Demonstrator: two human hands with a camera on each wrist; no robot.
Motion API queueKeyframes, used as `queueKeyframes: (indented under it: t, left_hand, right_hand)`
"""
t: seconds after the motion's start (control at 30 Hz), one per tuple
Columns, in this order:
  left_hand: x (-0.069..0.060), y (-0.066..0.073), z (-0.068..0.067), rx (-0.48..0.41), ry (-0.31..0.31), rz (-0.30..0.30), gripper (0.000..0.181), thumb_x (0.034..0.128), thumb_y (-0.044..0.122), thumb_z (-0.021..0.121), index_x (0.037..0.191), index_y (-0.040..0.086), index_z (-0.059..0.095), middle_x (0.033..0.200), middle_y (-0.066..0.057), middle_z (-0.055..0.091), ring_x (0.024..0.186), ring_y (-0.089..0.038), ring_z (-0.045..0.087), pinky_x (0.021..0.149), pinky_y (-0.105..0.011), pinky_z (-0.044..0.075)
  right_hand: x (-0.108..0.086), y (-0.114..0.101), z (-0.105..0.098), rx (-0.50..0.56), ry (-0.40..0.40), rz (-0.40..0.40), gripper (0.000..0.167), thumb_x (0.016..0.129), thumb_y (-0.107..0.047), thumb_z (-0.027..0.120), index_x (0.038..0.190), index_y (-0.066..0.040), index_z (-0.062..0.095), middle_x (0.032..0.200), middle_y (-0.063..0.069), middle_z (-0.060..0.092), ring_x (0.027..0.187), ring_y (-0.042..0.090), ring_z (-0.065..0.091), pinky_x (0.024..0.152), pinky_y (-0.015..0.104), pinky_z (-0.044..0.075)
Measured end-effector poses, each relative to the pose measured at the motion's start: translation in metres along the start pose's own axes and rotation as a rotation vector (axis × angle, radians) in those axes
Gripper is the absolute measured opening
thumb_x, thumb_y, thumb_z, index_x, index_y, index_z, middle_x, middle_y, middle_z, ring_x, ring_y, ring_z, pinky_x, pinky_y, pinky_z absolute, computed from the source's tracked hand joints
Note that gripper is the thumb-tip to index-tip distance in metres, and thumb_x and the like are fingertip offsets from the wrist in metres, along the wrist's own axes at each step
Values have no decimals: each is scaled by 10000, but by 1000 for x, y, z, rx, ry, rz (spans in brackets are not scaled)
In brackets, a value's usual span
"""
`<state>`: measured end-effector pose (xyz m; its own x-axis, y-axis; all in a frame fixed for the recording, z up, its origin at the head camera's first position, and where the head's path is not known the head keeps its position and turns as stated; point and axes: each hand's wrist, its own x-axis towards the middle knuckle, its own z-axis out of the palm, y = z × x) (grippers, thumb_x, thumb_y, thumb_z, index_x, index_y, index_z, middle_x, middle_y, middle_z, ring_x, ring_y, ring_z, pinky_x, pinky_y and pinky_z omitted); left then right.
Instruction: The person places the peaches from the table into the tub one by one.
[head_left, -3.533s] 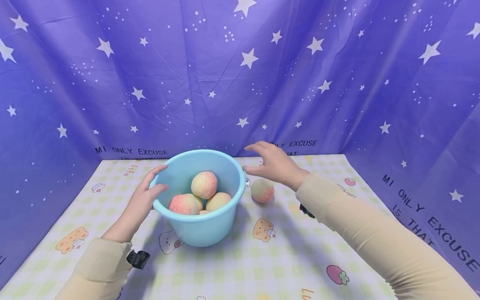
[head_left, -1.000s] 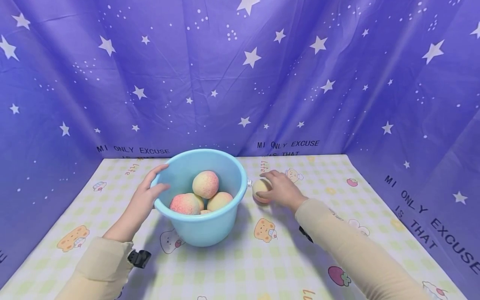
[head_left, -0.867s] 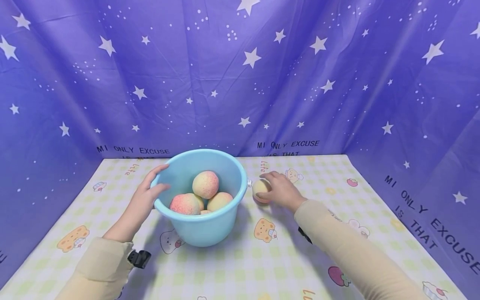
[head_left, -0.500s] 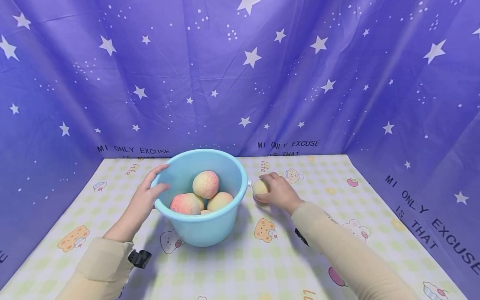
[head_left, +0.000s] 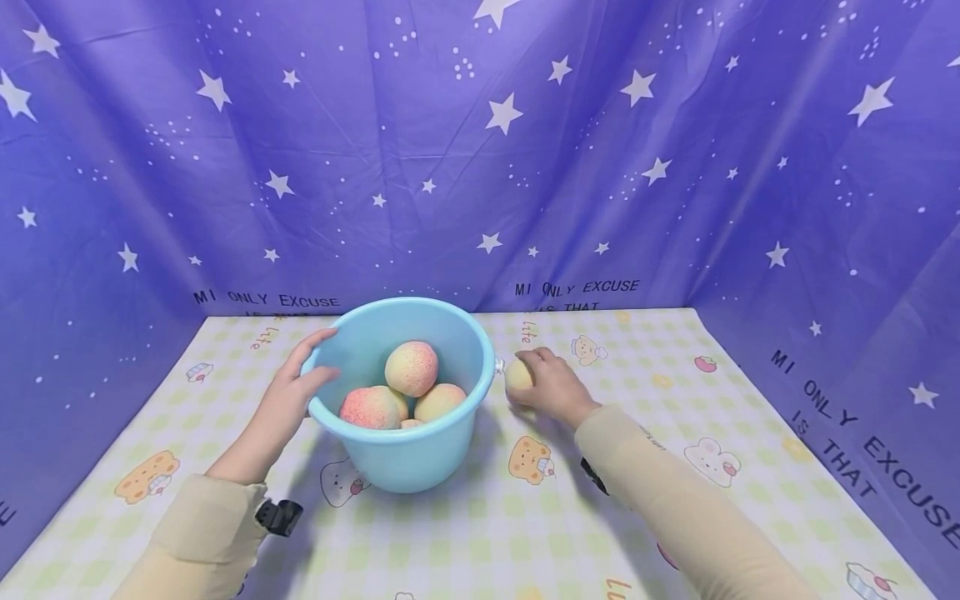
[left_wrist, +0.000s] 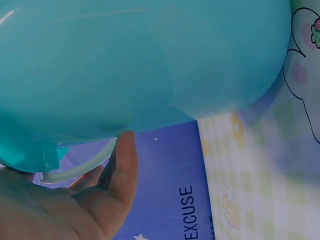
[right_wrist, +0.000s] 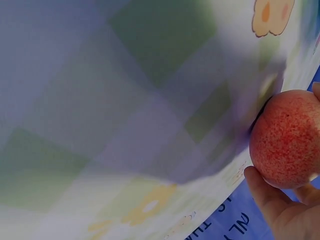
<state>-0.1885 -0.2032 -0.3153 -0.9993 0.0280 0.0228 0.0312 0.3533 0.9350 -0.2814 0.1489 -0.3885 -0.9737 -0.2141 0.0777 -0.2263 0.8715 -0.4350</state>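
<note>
A light blue bucket (head_left: 408,462) stands on the table with several pink and yellow peaches (head_left: 412,369) inside. My left hand (head_left: 288,387) holds its left rim, thumb over the edge. In the left wrist view, a finger (left_wrist: 125,165) touches the outer wall of the bucket (left_wrist: 150,65), near a pale handle (left_wrist: 82,169). Just right of the bucket, my right hand (head_left: 558,387) grips a single peach (head_left: 518,375) from its right side, covering much of it. The right wrist view shows the red side of this peach (right_wrist: 287,140) between the fingers, low at the tablecloth.
A checked tablecloth (head_left: 465,533) with printed cartoon figures covers the table. Purple star-patterned curtains (head_left: 420,150) enclose the back and both sides. A small clear fitting (head_left: 499,365) sticks out from the bucket's right rim, close to the gripped peach.
My right hand has come down from beside the bucket's rim onto the loose peach and closed round it, lately shifting slightly left. The left hand and bucket stay in place.
</note>
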Motion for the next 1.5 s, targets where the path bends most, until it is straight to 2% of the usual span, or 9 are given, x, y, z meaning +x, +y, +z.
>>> queueKeyframes:
  t: [0.5, 0.73, 0.93, 1.17, 1.5]
  left_hand:
    - [0, 2, -1, 4, -9, -1, 645, 987, 235, 472, 1582, 271, 224, 1660, -123, 142, 1412, -421, 338, 950, -465, 452]
    - [1, 2, -3, 10, -8, 3, 640, 989, 238, 472, 1580, 269, 228, 1660, -123, 142, 1388, -413, 361, 877, -371, 461]
    - [-1, 1, -1, 7, -13, -12, 640, 989, 231, 465, 1582, 258, 223, 1661, -133, 132, 1401, -431, 349, 896, -392, 464]
    - [-1, -1, -1, 2, -15, -19, 645, 990, 237, 463, 1583, 276, 213, 1663, -124, 128, 1385, -418, 363, 845, -334, 458]
    - [-1, -3, -1, 2, -13, -15, 643, 991, 235, 462, 1582, 284, 214, 1662, -121, 136, 1390, -415, 360, 854, -341, 460]
  right_hand:
    - [1, -6, 1, 5, 41, 54, 727, 795, -318, 759, 1433, -85, 498, 1391, 180, 522, 1220, 390, 521, 1042, 553, 429]
    - [3, -6, 4, -18, 69, 43, 710, 792, -316, 756, 1419, -89, 513, 1367, 188, 535, 1184, 393, 539, 1023, 540, 445]
    - [0, -3, 9, -5, 60, 68, 724, 793, -325, 764, 1431, -104, 503, 1368, 173, 534, 1191, 385, 533, 1018, 548, 449]
    - [-3, -2, 12, 33, 86, 74, 714, 782, -299, 787, 1415, -105, 522, 1350, 166, 542, 1177, 383, 535, 1006, 550, 458]
    - [-5, 1, 15, 73, 119, 84, 720, 768, -301, 800, 1409, -120, 529, 1361, 160, 535, 1191, 382, 529, 994, 563, 460]
